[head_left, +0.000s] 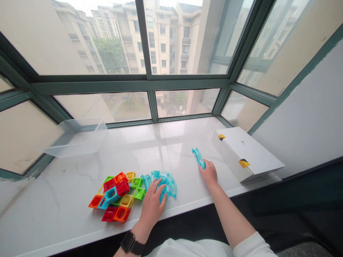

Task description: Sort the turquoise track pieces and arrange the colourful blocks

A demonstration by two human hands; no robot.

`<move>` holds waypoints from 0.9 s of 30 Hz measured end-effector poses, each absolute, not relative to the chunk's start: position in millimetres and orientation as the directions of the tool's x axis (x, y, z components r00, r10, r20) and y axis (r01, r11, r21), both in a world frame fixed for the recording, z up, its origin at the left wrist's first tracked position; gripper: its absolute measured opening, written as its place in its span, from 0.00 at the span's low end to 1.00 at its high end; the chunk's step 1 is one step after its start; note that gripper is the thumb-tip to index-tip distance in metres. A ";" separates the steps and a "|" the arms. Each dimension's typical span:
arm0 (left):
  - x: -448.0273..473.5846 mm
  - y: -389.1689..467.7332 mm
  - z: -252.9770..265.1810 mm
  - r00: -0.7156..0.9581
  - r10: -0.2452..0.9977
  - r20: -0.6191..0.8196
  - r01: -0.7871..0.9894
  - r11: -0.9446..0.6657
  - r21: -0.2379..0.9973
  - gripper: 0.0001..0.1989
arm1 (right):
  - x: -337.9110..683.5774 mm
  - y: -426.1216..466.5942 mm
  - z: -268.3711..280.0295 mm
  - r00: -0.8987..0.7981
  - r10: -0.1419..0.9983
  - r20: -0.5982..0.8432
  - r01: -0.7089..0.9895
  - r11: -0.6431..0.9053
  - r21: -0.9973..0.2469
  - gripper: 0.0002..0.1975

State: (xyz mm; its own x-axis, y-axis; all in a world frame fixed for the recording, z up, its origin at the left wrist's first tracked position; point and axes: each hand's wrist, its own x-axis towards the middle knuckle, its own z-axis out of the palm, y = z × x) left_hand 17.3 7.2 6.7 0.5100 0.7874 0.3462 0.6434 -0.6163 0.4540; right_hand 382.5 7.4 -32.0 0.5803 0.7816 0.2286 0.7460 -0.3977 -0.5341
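Head view: the near end of a long translucent blue plastic piece (pixel 198 157) is clamped in the right hand (pixel 208 173), above a glossy white marbled countertop (pixel 66 200). A pile of curved translucent blue plastic pieces (pixel 171 184) is partly covered by the left hand (pixel 153 200), fingers spread apart. That pile is crowded on its left by multicoloured square plastic blocks (pixel 122 214). The far-left corner is occupied by a clear plastic bin (pixel 77 150), the right side by a white box with yellow-black tabs (pixel 252 150).
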 end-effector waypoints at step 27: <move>18.4 3.8 9.0 0.504 0.787 0.356 0.656 -0.617 0.434 0.16 | 336.0 -34.4 -32.1 0.522 0.688 0.505 0.777 -0.140 -0.613 0.16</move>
